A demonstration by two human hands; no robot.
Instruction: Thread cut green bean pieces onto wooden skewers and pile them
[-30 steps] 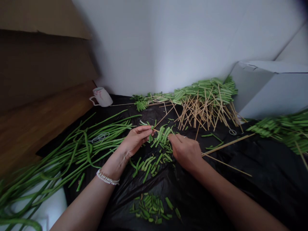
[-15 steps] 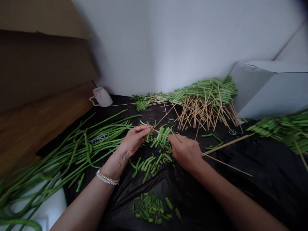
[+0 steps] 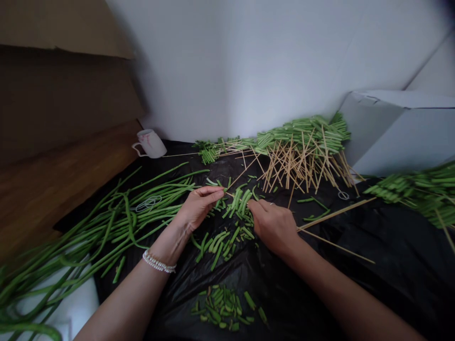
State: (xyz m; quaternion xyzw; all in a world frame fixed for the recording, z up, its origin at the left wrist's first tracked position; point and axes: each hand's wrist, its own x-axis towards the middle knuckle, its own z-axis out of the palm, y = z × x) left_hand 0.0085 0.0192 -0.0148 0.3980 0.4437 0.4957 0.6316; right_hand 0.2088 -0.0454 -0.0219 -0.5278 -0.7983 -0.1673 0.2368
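Between my hands runs a thin bamboo skewer [image 3: 230, 194], slanting down to the right. Several short pieces of green long bean [image 3: 241, 202] are threaded side by side across it. My left hand [image 3: 202, 204] pinches at the skewer's left end with thumb and fingertips. Closed around its other end is my right hand [image 3: 273, 222], right beside the threaded pieces. Other skewers [image 3: 337, 244] stick out beyond the right wrist; whether that hand holds them I cannot tell. Loose cut bean pieces [image 3: 218, 244] lie below the hands on black plastic sheeting [image 3: 284, 293].
Uncut long beans [image 3: 117, 227] spread over the left side. At the back are a white mug [image 3: 151, 143], a heap of filled skewers [image 3: 302, 142] and a pale box [image 3: 401, 128]. More skewered beans [image 3: 419, 189] lie far right, and a small pile of bean bits [image 3: 222, 305] lies in front.
The left fingertips have shifted very slightly along the skewer's end, and the green bit seen at them earlier no longer shows there. The right hand has barely moved.
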